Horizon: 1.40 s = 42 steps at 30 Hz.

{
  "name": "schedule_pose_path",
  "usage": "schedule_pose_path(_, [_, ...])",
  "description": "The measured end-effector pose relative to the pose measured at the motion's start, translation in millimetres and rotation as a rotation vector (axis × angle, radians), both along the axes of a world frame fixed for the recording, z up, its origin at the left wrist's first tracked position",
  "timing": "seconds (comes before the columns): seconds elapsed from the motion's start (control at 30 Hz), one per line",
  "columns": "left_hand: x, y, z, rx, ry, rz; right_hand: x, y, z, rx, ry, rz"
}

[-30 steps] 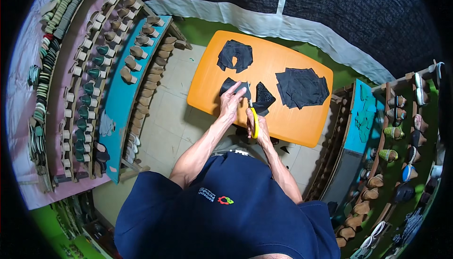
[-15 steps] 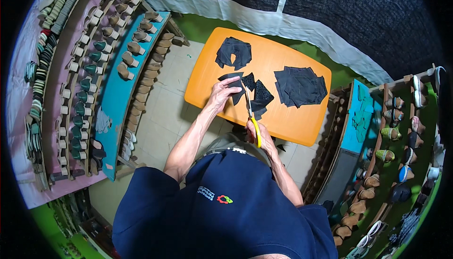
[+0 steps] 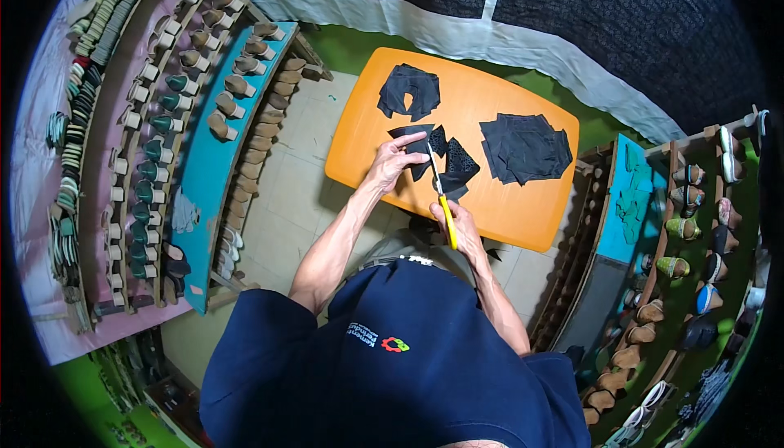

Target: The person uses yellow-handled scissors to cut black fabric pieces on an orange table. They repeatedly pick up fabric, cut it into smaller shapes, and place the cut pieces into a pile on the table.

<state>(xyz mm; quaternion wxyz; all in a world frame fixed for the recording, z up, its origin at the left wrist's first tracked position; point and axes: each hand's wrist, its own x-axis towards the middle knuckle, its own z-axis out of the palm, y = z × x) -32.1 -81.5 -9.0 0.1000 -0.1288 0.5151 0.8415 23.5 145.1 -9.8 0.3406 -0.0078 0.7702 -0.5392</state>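
My left hand [image 3: 392, 164] pinches a black piece of sheet material [image 3: 420, 172] above the near part of an orange table [image 3: 351, 150]. My right hand [image 3: 462, 227] is closed round the yellow handles of a pair of scissors [image 3: 448, 221]. The blades point away from me and lie along the right edge of the black piece, close to my left fingers. Just right of the blades are black patterned pieces [image 3: 462, 160], partly overlapping. Farther back lies a small pile of black pieces [image 3: 408, 89], and a larger black stack [image 3: 527, 150] rests on the right.
On the left, racks hold rows of shoe lasts and heeled shoe parts [image 3: 224, 105] beside a blue board [image 3: 192, 195]. Shelves with shoes [image 3: 674, 267] and a blue surface with green scraps [image 3: 630, 195] stand on the right. A dark patterned curtain [image 3: 621, 48] hangs behind the table.
The whole view has shifted slightly, so the table and hands sit a little farther right. The scissors blades look closer together, and both hands keep their grips.
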Motion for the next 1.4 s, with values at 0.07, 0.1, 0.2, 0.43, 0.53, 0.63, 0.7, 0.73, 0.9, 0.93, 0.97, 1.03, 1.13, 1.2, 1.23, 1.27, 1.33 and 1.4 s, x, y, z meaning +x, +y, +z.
schedule_pose_path(0.07, [1, -1, 0, 0.019, -0.002, 0.009, 0, -1, 0, -0.015, 0.037, 0.024])
schedule_pose_path(0.1, [2, 0, 0, 0.026, 0.015, 0.030, 1, -1, -5, -0.044, 0.050, 0.022])
schedule_pose_path(0.2, [2, -1, 4, 0.034, -0.006, 0.035, -2, 0, 0, -0.054, -0.006, 0.038])
schedule_pose_path(0.43, [0, -2, 3, 0.001, 0.010, 0.018, -1, 3, -1, -0.038, 0.009, -0.028])
schedule_pose_path(0.53, [-2, -2, 3, 0.052, -0.021, 0.079, 0, 2, 11, -0.062, -0.008, -0.068])
schedule_pose_path(0.63, [-3, 6, 5, 0.072, 0.006, 0.129, 3, 1, 20, -0.086, -0.030, -0.084])
schedule_pose_path(0.7, [-1, 7, 1, 0.041, 0.026, 0.135, 4, -1, 21, -0.096, -0.077, -0.113])
schedule_pose_path(0.73, [1, 10, 3, 0.048, 0.021, 0.128, 3, -2, 21, -0.094, -0.085, -0.118])
schedule_pose_path(0.9, [5, 23, 8, 0.061, 0.004, 0.103, -2, -5, 7, -0.046, -0.042, -0.125])
schedule_pose_path(0.93, [5, 23, 9, 0.063, -0.001, 0.100, -3, -5, 8, -0.056, -0.042, -0.130])
schedule_pose_path(0.97, [5, 23, 9, 0.063, 0.002, 0.094, -5, -5, 9, -0.066, -0.043, -0.135])
schedule_pose_path(1.03, [4, 21, 8, 0.062, 0.008, 0.085, -7, -5, 14, -0.076, -0.045, -0.142])
schedule_pose_path(1.13, [3, 21, 6, 0.071, 0.020, 0.095, -7, -5, 21, -0.083, -0.063, -0.153])
schedule_pose_path(1.2, [2, 20, 7, 0.060, 0.026, 0.093, -6, -4, 19, -0.094, -0.091, -0.172])
schedule_pose_path(1.23, [2, 21, 7, 0.056, 0.029, 0.093, -6, -3, 22, -0.094, -0.093, -0.174])
schedule_pose_path(1.27, [2, 20, 8, 0.056, 0.033, 0.098, -7, -3, 26, -0.093, -0.096, -0.176])
schedule_pose_path(1.33, [2, 21, 9, 0.061, 0.042, 0.105, -7, 0, 23, -0.098, -0.098, -0.159])
schedule_pose_path(1.4, [1, 23, 14, 0.063, 0.023, 0.092, -5, 1, 1, -0.111, -0.098, -0.122])
